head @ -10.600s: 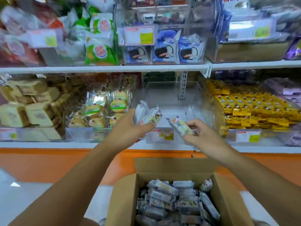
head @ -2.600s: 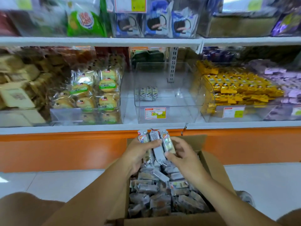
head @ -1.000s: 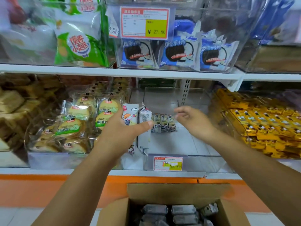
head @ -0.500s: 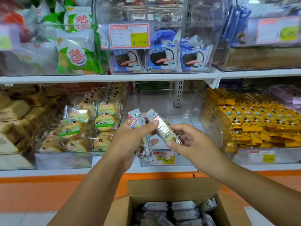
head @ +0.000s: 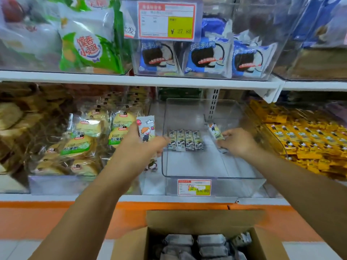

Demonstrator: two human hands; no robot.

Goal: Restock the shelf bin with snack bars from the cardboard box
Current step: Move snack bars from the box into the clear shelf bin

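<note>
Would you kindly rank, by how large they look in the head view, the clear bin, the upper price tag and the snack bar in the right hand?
1. clear bin
2. upper price tag
3. snack bar pinched by the right hand, partly hidden
Nearness may inflate the tag.

Now in bin (head: 197,164): bar (head: 216,131) (right hand (head: 238,142))
</note>
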